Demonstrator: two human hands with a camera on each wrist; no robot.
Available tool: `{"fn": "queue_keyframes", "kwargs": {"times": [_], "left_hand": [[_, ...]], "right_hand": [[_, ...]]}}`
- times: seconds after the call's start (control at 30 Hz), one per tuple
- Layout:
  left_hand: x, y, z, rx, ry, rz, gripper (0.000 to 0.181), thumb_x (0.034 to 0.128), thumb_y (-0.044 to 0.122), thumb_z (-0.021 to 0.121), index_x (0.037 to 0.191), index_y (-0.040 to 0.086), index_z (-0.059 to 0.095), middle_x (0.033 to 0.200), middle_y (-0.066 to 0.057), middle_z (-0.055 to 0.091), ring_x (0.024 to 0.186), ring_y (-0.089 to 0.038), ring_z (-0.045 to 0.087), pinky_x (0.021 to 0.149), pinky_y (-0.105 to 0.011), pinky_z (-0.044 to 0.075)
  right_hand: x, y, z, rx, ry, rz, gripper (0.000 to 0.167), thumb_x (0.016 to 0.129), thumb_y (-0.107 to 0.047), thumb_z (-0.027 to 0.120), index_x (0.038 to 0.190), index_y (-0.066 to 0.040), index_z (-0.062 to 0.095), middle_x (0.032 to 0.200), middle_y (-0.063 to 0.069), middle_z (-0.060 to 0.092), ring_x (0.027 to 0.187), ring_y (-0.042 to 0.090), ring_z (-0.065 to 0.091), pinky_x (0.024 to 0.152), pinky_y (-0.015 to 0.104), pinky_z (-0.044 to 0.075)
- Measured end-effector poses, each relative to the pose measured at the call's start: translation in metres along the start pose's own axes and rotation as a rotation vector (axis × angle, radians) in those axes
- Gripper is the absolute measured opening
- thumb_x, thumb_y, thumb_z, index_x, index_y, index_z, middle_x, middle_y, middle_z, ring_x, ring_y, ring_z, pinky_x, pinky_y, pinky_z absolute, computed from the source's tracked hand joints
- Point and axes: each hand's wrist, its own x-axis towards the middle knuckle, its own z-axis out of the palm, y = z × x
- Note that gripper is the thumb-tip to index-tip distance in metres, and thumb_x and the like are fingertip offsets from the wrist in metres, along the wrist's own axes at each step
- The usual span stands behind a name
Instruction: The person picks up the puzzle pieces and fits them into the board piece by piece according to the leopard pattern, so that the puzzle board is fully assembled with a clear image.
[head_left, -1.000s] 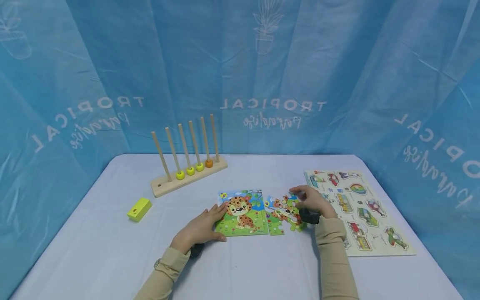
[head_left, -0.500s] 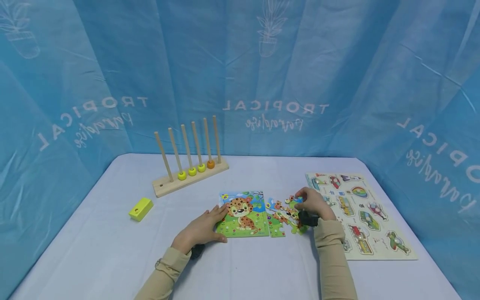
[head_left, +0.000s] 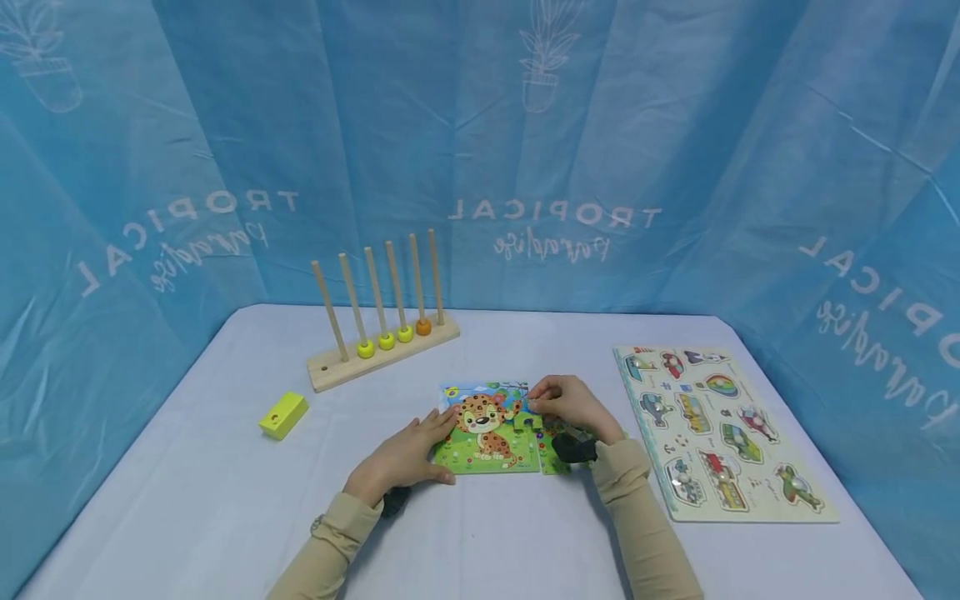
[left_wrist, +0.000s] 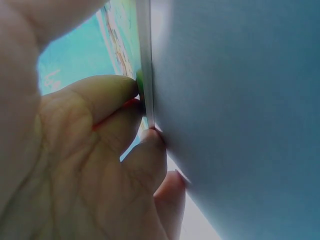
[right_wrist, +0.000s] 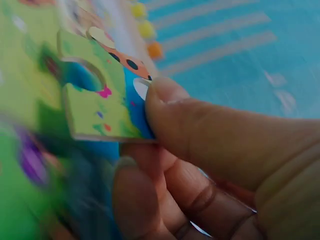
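My left hand [head_left: 405,454] rests on the left edge of a square leopard picture board [head_left: 461,458], fingers extended. In the left wrist view its fingertips [left_wrist: 125,86] touch the board's edge. Between thumb and fingers, my right hand [head_left: 573,404] pinches a jigsaw piece [right_wrist: 102,107], mostly green with an orange spotted part and some blue. That piece is over the right side of the leopard board, tilted in the right wrist view. Beneath the right hand, other jigsaw pieces [head_left: 553,458] lie against the board's right side, partly hidden by the hand and its dark wrist strap.
A wooden peg stand [head_left: 382,354] with yellow and orange beads stands at the back left. A yellow block [head_left: 283,415] lies in front of it. To the right is a vehicle knob puzzle board [head_left: 750,492]. Blue curtains [head_left: 480,150] surround the white table [head_left: 187,517].
The right hand has picked up a jigsaw piece from the loose group and carried it left over the leopard board. The left hand has stayed in place.
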Motion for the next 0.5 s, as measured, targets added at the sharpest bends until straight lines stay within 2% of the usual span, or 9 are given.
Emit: {"fn": "queue_keyframes", "kwargs": {"times": [0.1,0.2,0.3,0.5], "left_hand": [[-0.001,0.000,-0.001,-0.003,-0.004,0.002,0.092,0.0786,0.036,0.078,0.152,0.009,0.030,0.161,-0.009,0.023,0.150,-0.032,0.019,0.124,-0.051,0.018],[-0.001,0.001,-0.001,-0.012,-0.001,0.005,0.092,0.0789,0.036,0.078,0.152,0.008,0.030,0.161,-0.009,0.023,0.150,-0.032,0.019,0.124,-0.051,0.017],[-0.002,0.002,-0.001,-0.016,0.003,0.004,0.092,0.0788,0.035,0.078,0.152,0.009,0.030,0.161,-0.009,0.023,0.150,-0.032,0.020,0.124,-0.051,0.017],[-0.002,0.001,-0.002,-0.009,0.006,0.011,0.092,0.0786,0.035,0.078,0.152,0.008,0.030,0.161,-0.009,0.024,0.149,-0.033,0.020,0.124,-0.050,0.018]], "right_hand": [[0.004,-0.007,0.018,-0.049,-0.027,0.016,0.011,0.092,-0.015,0.067,0.098,-0.006,0.067,0.082,0.009,0.065,0.065,0.016,0.055,0.057,0.031,0.050],[0.006,-0.011,0.028,-0.103,0.021,0.062,0.006,0.089,-0.013,0.070,0.092,-0.009,0.067,0.081,0.006,0.062,0.065,0.017,0.052,0.056,0.030,0.046],[0.008,-0.012,0.033,-0.132,0.076,0.090,0.008,0.085,-0.011,0.073,0.089,-0.010,0.066,0.083,0.005,0.059,0.069,0.018,0.050,0.058,0.029,0.045],[0.011,-0.013,0.038,-0.173,0.109,0.069,0.011,0.085,-0.008,0.073,0.091,-0.009,0.065,0.080,0.004,0.054,0.070,0.017,0.046,0.060,0.028,0.041]]}}
